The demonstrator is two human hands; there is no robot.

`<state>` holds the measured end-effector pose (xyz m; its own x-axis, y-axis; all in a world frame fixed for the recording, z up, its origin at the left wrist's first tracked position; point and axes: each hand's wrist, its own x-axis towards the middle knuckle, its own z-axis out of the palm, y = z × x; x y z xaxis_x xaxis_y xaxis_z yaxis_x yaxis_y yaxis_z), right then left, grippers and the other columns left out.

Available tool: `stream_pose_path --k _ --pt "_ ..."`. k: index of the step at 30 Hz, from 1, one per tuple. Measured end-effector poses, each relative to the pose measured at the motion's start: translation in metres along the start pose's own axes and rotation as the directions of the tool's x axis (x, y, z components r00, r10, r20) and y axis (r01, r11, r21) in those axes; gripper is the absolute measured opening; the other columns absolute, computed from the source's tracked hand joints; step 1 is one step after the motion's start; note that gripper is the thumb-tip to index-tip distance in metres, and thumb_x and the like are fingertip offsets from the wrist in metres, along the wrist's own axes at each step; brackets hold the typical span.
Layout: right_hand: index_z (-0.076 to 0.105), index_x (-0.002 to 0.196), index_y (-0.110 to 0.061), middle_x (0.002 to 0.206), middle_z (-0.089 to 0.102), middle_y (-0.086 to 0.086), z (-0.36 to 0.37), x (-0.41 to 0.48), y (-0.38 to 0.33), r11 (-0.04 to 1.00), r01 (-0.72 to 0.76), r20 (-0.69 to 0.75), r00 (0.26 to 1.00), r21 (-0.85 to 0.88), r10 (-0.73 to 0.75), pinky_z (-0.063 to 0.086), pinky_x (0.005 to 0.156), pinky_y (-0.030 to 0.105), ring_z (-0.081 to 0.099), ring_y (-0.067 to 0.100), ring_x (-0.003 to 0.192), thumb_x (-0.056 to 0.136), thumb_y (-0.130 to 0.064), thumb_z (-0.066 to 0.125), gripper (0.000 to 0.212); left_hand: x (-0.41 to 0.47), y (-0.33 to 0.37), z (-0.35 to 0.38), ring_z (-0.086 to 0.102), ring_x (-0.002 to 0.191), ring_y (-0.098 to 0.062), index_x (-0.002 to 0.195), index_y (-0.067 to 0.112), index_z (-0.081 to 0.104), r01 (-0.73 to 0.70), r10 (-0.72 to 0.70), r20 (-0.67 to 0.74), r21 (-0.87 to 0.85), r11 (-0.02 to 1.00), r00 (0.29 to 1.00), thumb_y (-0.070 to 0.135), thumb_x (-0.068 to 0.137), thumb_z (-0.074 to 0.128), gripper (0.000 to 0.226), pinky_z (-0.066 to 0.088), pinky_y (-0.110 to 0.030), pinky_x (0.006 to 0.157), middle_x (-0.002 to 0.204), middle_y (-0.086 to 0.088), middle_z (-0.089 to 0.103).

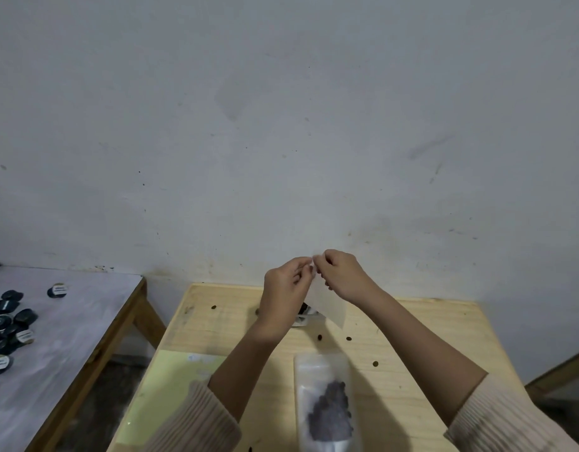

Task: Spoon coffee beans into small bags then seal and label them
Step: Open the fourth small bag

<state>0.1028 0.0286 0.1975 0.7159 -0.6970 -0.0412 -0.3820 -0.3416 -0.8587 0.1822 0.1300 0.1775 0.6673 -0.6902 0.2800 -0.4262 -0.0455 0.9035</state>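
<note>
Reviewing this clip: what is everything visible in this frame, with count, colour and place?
empty bag: one, translucent white, held up over the table's far end
filled bag: one, clear with dark beans inside, lying on the table between the forearms
loose beans: about six, dark, scattered on the tabletop
yellow sheet: one, pale yellow, table's near left
container: one, dark and silvery, mostly hidden behind the left hand
wooden table: one, light wood, centre
side table: one, grey top, far left
round tins: roughly a dozen, dark, on the side table
left hand: pinches the empty bag's top
right hand: pinches the same edge
</note>
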Motion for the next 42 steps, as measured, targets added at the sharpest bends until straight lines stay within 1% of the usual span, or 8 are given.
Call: stream_pose_path --k 8,16,19,22,26,30,37,42 --pt "0.045 0.068 -0.007 0.064 0.047 -0.001 -0.01 -0.01 0.013 1.0 0.01 0.078 0.997 0.01 -0.011 0.037 0.055 0.021 0.041 0.015 0.059 0.091 -0.011 0.039 0.024 0.003 -0.012 0.007 0.065 0.081 -0.004 0.105 0.005 0.069 0.021 -0.035 0.136 0.104 0.994 0.99 0.008 0.088 0.06 0.019 0.051 -0.011 0.077 0.087 -0.003 0.07" --pt "0.03 0.059 -0.014 0.059 0.028 -0.002 -0.018 -0.016 0.026 0.992 0.026 0.089 0.996 -0.125 -0.015 0.02 0.048 0.025 0.022 0.012 0.052 0.087 -0.011 0.046 0.032 0.014 -0.018 -0.001 0.063 0.07 -0.014 0.09 0.012 0.07 0.155 -0.147 -0.058 0.174 0.973 0.987 0.005 0.082 0.054 0.019 0.048 -0.018 0.064 0.073 0.001 0.065" --pt "0.033 0.057 -0.012 0.058 0.034 0.001 -0.027 -0.011 0.023 0.987 0.017 0.115 0.993 -0.159 0.002 0.027 0.054 0.028 0.035 0.015 0.056 0.086 -0.012 0.048 0.033 0.01 -0.017 -0.004 0.061 0.101 -0.004 0.111 0.022 0.062 0.096 -0.11 0.202 0.078 0.992 0.973 0.007 0.087 0.052 0.03 0.045 -0.01 0.084 0.107 0.007 0.065" --pt "0.048 0.065 -0.003 0.066 0.05 0.006 -0.034 -0.006 0.023 0.988 0.013 0.185 0.983 -0.156 0.016 0.038 0.064 0.032 0.048 0.018 0.064 0.084 -0.013 0.051 0.022 0.006 -0.016 -0.01 0.035 0.132 0.001 0.137 0.037 0.04 0.042 -0.025 0.52 -0.022 0.999 0.854 0.014 0.089 0.056 0.056 0.036 -0.02 0.105 0.146 0.017 0.036" --pt "0.047 0.063 -0.003 0.066 0.047 0.009 -0.037 -0.006 0.017 0.998 0.015 0.23 0.973 -0.061 -0.001 0.038 0.064 0.035 0.043 0.019 0.064 0.077 -0.014 0.052 0.018 0.004 -0.011 -0.01 0.007 0.139 0.009 0.144 0.048 0.008 -0.16 0.055 0.601 0.123 0.979 0.798 0.043 0.067 0.081 0.106 0.022 -0.027 0.113 0.154 0.026 0.004" --pt "0.041 0.061 -0.007 0.064 0.036 0.009 -0.034 -0.009 0.01 0.998 0.048 0.263 0.964 -0.049 -0.033 0.033 0.062 0.033 0.036 0.016 0.059 0.079 -0.007 0.052 0.021 0.004 -0.016 -0.007 0.001 0.139 0.007 0.142 0.05 -0.002 -0.222 0.073 0.566 0.2 0.954 0.821 0.049 0.051 0.087 0.127 0.019 -0.025 0.111 0.151 0.028 0.0" --pt "0.034 0.054 -0.012 0.059 0.037 0.009 -0.025 -0.005 0.02 0.981 0.042 0.023 0.999 -0.19 -0.038 0.032 0.057 0.029 0.051 0.023 0.058 0.081 -0.011 0.054 0.033 0.003 -0.024 -0.006 0.038 0.119 0.003 0.138 0.033 0.029 -0.356 0.246 0.373 0.263 0.897 0.895 0.052 0.064 0.074 0.088 0.049 -0.029 0.087 0.13 0.015 0.037" --pt "0.047 0.067 -0.011 0.068 0.054 0.005 -0.012 -0.012 0.018 0.989 0.082 -0.164 0.981 -0.125 -0.102 0.042 0.057 0.028 0.063 0.028 0.071 0.081 -0.005 0.054 0.017 0.001 -0.028 -0.002 0.038 0.118 0.003 0.14 0.027 0.031 -0.301 0.222 0.299 0.249 0.92 0.928 0.059 0.063 0.072 0.093 0.039 -0.008 0.086 0.127 0.015 0.039"
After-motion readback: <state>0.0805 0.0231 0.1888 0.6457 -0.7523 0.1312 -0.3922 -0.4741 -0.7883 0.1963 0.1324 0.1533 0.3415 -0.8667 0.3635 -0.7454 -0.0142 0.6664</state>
